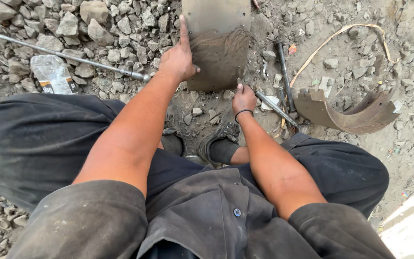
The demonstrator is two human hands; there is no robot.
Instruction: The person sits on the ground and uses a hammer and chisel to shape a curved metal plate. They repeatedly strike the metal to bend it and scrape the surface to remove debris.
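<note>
We are crouched outdoors over bare, dusty ground (341, 139) strewn with grey stones. Our left hand (177, 60) lies on the left edge of a curved brown metal plate (219, 43), index finger stretched up along that edge, the other fingers and thumb resting loosely on its face rather than gripping it. Our right hand (243, 98), a black band at the wrist, sits at the plate's near edge, fingers curled; whether they are closed on anything we cannot tell. Just right of that hand lie dark metal tools (283, 91), and beyond them a rusty curved brake shoe (348, 112) and a tan strap (341, 32). Left of our left hand, a thin steel rod (68, 55) crosses the stones above a crushed plastic bottle (52, 74).
</note>
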